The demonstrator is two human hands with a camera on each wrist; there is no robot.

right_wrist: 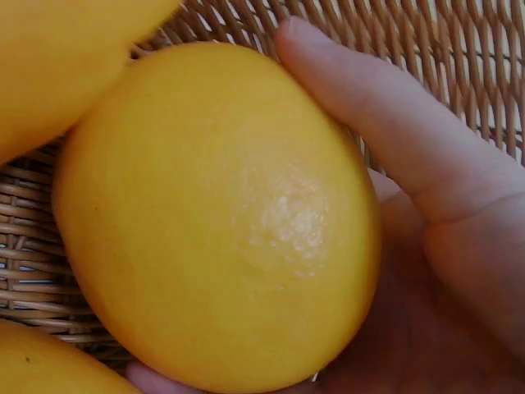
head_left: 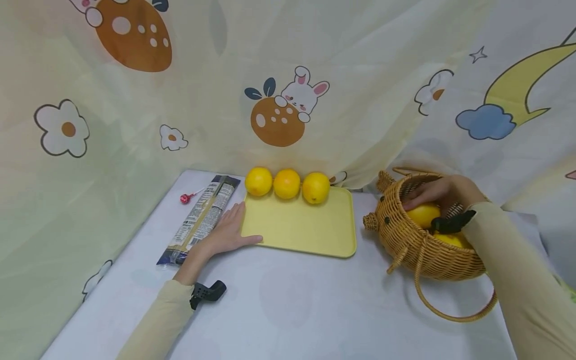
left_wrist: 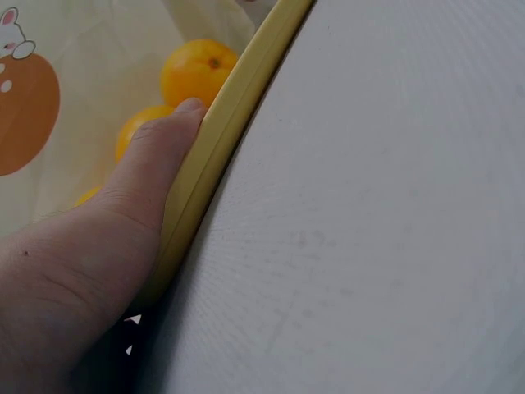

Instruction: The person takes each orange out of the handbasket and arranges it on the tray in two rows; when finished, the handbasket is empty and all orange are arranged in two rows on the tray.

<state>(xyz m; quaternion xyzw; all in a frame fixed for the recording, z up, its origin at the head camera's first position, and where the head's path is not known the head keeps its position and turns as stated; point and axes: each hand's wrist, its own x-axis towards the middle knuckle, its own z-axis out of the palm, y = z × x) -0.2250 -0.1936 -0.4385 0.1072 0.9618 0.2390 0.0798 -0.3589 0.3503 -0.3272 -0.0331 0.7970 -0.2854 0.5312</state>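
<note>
My left hand [head_left: 227, 231] lies at the left end of a yellow tray [head_left: 299, 227], fingers straight and thumb spread along the near edge. In the left wrist view the thumb rests on the tray's rim [left_wrist: 215, 156]. Three yellow-orange oranges stand in a row along the tray's far edge: left orange [head_left: 258, 181], middle orange [head_left: 286, 183], right orange [head_left: 316, 187]. Inside a wicker animal-shaped basket [head_left: 414, 252] at the right, my right hand [head_left: 443, 192] grips an orange [right_wrist: 221, 213], thumb on one side and fingertips showing below. Other oranges [right_wrist: 49, 74] lie against it.
A long printed snack packet [head_left: 202, 215] lies left of the tray, partly behind my left hand. Beside it is a red-wrapped lollipop [head_left: 185, 198]. The basket's handle [head_left: 454, 318] hangs down toward the front. A patterned cloth [head_left: 216, 100] rises behind the white tabletop [head_left: 288, 305].
</note>
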